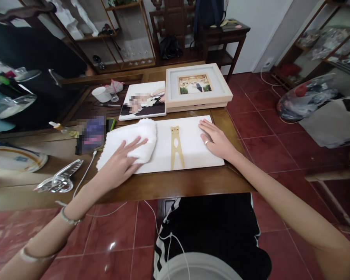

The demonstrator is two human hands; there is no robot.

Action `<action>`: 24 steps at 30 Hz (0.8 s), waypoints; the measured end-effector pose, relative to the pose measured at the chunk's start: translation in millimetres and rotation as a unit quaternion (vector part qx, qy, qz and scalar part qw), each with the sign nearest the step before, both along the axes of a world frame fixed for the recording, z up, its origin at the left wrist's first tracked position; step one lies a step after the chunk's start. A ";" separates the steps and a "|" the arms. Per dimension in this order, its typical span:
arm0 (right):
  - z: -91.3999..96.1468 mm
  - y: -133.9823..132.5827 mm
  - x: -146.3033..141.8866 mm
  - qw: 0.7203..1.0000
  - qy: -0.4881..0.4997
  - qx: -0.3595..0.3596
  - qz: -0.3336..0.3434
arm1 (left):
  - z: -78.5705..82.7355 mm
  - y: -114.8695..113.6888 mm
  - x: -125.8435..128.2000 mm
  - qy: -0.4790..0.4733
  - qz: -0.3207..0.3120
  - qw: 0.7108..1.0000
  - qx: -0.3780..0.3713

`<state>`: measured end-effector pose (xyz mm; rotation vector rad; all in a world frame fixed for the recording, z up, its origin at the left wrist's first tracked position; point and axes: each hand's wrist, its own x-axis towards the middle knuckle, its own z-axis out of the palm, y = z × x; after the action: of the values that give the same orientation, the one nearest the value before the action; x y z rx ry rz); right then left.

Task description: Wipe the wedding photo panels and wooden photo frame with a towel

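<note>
My left hand (124, 161) lies on a folded white towel (144, 132), its fingers spread and nothing gripped. Under part of the towel is a flat white board (160, 155) at the table's front edge. My right hand (217, 140), with a ring on one finger, rests flat near the board's right end, fingers stretched out. Between my hands, a flat yellowish piece (176, 147) lies on the board. It has two ear-like points at the top, an oval hole and two splayed legs. The towel covers the board's left part.
Behind the board are a photo print (146, 105) and a pale wooden picture frame (227, 93). To the left lie a phone (91, 134) with a cable, a dropper bottle (62, 129) and a shiny hair clip (61, 177). A white cup (100, 94) stands farther back.
</note>
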<state>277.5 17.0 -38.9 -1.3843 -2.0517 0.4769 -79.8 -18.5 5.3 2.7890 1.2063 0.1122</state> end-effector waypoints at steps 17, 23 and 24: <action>0.6 -0.8 0.7 1.000 0.002 -0.002 0.001 | 2.1 26.0 22.8 0.039 0.016 0.999 0.007; -1.5 0.2 0.8 1.000 0.001 0.008 0.001 | 7.8 -63.4 34.3 0.031 -0.006 0.999 0.017; -2.1 0.5 1.0 1.000 0.003 0.010 0.002 | 8.7 -73.5 36.2 0.024 -0.013 1.000 0.014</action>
<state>278.6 17.6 -41.1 -1.3660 -2.0484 0.4614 -43.6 -91.9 14.0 2.8462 1.1887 0.0617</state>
